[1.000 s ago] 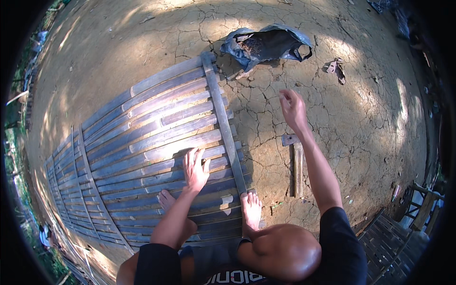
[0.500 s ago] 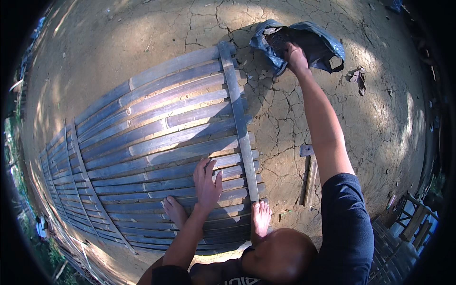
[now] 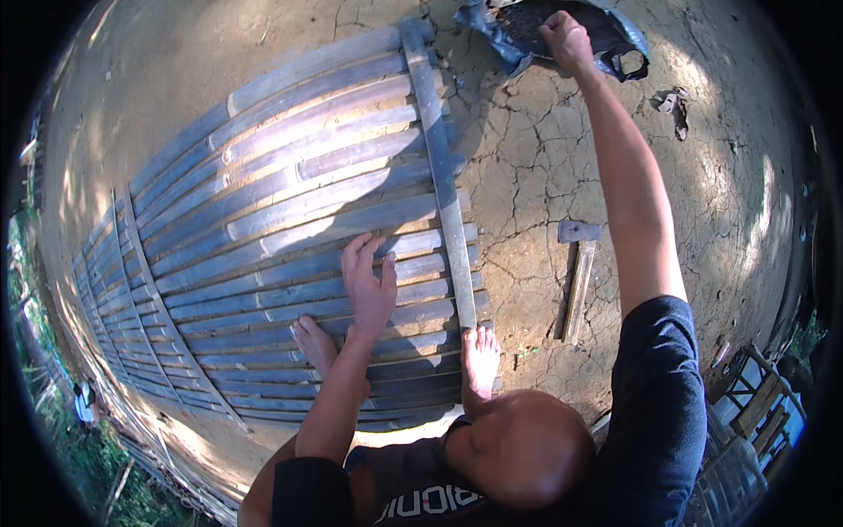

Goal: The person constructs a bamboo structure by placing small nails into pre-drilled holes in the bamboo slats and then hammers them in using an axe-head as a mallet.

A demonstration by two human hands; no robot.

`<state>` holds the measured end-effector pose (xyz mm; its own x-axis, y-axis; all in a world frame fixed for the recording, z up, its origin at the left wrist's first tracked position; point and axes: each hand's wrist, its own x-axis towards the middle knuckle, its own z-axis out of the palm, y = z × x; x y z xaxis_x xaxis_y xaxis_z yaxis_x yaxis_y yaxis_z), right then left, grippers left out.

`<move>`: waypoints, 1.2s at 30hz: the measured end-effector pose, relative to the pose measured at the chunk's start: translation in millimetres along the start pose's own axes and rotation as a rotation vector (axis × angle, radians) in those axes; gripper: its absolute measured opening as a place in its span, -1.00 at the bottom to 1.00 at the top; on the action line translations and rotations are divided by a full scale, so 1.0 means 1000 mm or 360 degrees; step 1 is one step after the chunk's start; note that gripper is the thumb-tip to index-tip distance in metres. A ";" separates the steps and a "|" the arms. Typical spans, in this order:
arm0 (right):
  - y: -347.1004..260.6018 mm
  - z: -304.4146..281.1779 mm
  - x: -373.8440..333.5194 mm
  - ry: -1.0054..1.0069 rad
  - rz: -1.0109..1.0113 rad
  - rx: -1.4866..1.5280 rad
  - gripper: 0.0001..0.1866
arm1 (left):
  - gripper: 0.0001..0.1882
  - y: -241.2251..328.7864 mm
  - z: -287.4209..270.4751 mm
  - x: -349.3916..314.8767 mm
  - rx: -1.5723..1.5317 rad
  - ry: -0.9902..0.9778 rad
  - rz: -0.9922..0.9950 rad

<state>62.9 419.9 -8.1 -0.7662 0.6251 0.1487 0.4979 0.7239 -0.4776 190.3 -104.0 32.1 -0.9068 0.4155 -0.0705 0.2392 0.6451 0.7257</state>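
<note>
Over an opened dark blue plastic bag (image 3: 622,26) on the ground at the far right, my right hand (image 3: 571,42) is closed, its fingers curled together. Whatever it may hold is too small to make out. Dark, small contents show inside the bag, but I cannot tell their kind. My left hand (image 3: 369,283) is open, fingers spread and slightly bent, just above or lightly on the slats of a bamboo panel (image 3: 290,237). A flat crosspiece (image 3: 446,198) runs across the slats near their right ends. My bare feet rest on the panel, one by this crosspiece.
A hammer (image 3: 577,272) with a blocky metal head and wooden handle lies on the cracked earth right of the panel. A dry leaf-like scrap (image 3: 676,110) lies beyond it. At the lower right stands a slatted wooden structure (image 3: 760,408).
My right hand has come up out of the bag's opening, and its fingers are now curled closed. The view has shifted, so bag and panel sit higher. My left hand stays over the slats.
</note>
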 end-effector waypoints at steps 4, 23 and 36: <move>-0.012 -0.029 -0.018 -0.0139 0.0173 0.0850 -0.70 | -0.71 0.016 0.003 -0.006 -0.0040 0.0036 -0.0038; -0.107 -0.063 -0.332 -0.0808 0.0925 0.2406 -0.85 | -0.67 0.096 0.055 -0.024 -0.1463 -0.0348 -0.0914; -0.032 -0.017 -0.014 -0.0157 0.0037 0.0117 -0.73 | -0.75 0.049 0.019 -0.032 -0.1056 -0.0246 -0.0916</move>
<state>64.1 392.6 19.8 -0.7928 0.6072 0.0525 0.4879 0.6839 -0.5425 237.7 -73.3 57.3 -0.7560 0.2545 -0.6031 -0.5326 0.2967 0.7927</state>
